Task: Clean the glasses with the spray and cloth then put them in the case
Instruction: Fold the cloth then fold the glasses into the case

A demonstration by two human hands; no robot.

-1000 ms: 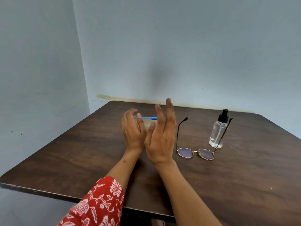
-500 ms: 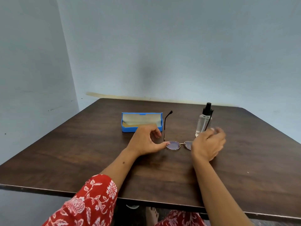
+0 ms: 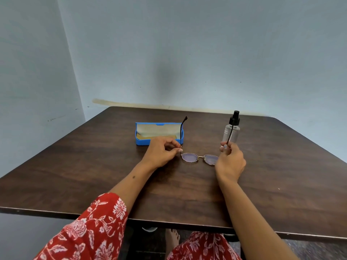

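Gold-rimmed glasses [image 3: 189, 157] with tinted lenses sit near the table's middle, arms unfolded and pointing away from me. My left hand [image 3: 161, 153] pinches the left arm close to the hinge. My right hand [image 3: 230, 160] grips the right arm near its hinge and covers part of the right lens. A clear spray bottle [image 3: 231, 132] with a black pump stands just behind my right hand. An open blue case [image 3: 142, 141] lies behind my left hand, with a yellowish cloth [image 3: 148, 136] inside it.
The dark wooden table [image 3: 93, 166] stands in a corner between two pale blue walls. Its front edge runs close to my lap, and my red floral sleeve [image 3: 93, 228] hangs over it at the left.
Both hands went from raised together in front of the case down to the glasses. Each now holds one arm of the frame. The camera view also shifted.
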